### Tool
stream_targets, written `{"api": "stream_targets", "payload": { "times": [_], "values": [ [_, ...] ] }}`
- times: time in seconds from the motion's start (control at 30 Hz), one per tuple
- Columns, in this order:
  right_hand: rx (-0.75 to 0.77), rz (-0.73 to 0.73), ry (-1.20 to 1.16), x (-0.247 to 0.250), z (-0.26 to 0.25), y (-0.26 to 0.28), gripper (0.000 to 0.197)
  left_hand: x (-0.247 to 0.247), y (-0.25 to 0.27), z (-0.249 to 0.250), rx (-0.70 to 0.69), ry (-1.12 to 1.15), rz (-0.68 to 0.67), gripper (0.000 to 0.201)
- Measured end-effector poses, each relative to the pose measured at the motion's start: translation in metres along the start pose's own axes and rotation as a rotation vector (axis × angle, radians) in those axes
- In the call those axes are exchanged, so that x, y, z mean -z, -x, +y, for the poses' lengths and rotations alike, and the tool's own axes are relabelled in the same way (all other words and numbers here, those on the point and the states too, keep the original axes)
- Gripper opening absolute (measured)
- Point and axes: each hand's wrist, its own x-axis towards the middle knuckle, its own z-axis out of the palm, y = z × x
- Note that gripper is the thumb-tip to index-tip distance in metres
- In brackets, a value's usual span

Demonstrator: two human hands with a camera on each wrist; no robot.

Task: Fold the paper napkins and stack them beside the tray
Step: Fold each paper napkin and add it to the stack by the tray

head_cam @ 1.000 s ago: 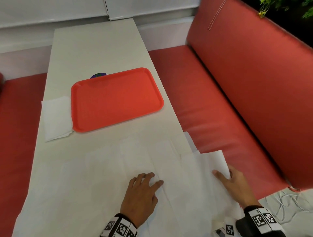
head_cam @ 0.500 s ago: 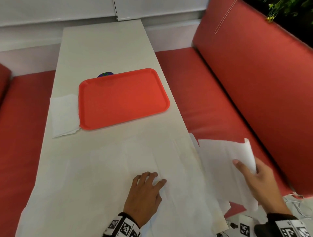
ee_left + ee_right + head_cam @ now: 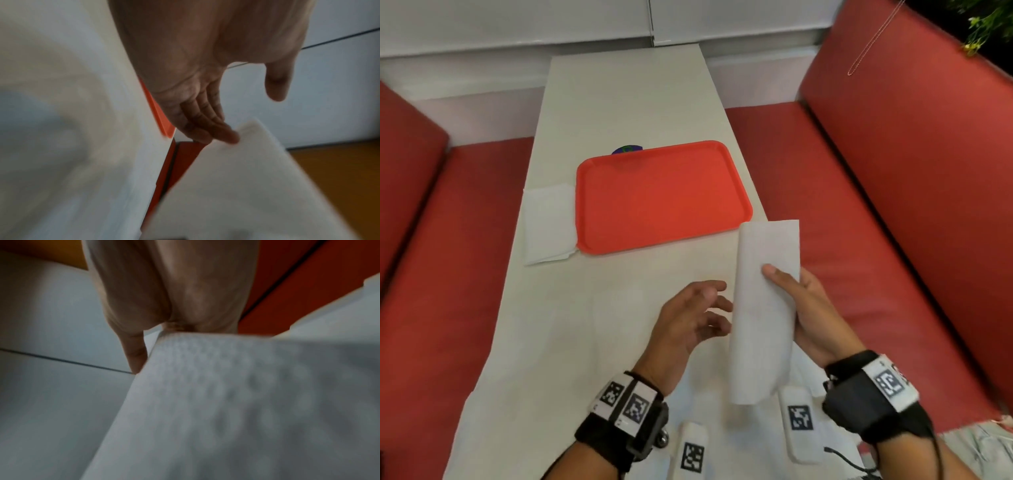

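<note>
My right hand (image 3: pixel 796 298) holds a white paper napkin (image 3: pixel 763 308) upright above the near table, thumb on its front and fingers behind. In the right wrist view the napkin (image 3: pixel 236 402) fills the frame below the thumb (image 3: pixel 134 353). My left hand (image 3: pixel 705 311) hovers just left of the napkin with fingers straight. In the left wrist view its fingertips (image 3: pixel 224 134) touch the napkin's (image 3: pixel 246 186) edge. The orange-red tray (image 3: pixel 664 195) lies mid-table. A folded white napkin stack (image 3: pixel 548 222) lies against its left side. Several unfolded napkins (image 3: pixel 585 335) cover the near table.
The narrow white table (image 3: pixel 626 96) runs between red bench seats, one on the left (image 3: pixel 448 257) and one on the right (image 3: pixel 859 205) with a tall backrest. A small purple object (image 3: pixel 627 149) peeks from behind the tray's far edge. A wall closes the far end.
My right hand lifted a napkin from the table's right edge and brought it upright over the table. My left hand rose off the spread napkins and moved to the lifted napkin's edge.
</note>
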Motion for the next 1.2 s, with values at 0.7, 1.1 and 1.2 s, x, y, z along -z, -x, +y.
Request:
{"api": "stream_targets", "payload": {
  "times": [0.7, 1.1, 1.2],
  "values": [
    [0.029, 0.054, 0.31, -0.028, 0.049, -0.01, 0.032, 0.024, 0.019, 0.011, -0.12, -0.702, 0.353, 0.03],
    [-0.004, -0.158, 0.063, -0.058, 0.051, -0.015, 0.041, 0.03, 0.019, 0.013, -0.149, -0.534, 0.394, 0.035],
    [-0.042, -0.096, 0.2, -0.07, 0.061, -0.025, 0.04, 0.06, 0.013, 0.009, -0.131, -0.645, 0.509, 0.02]
  ]
}}
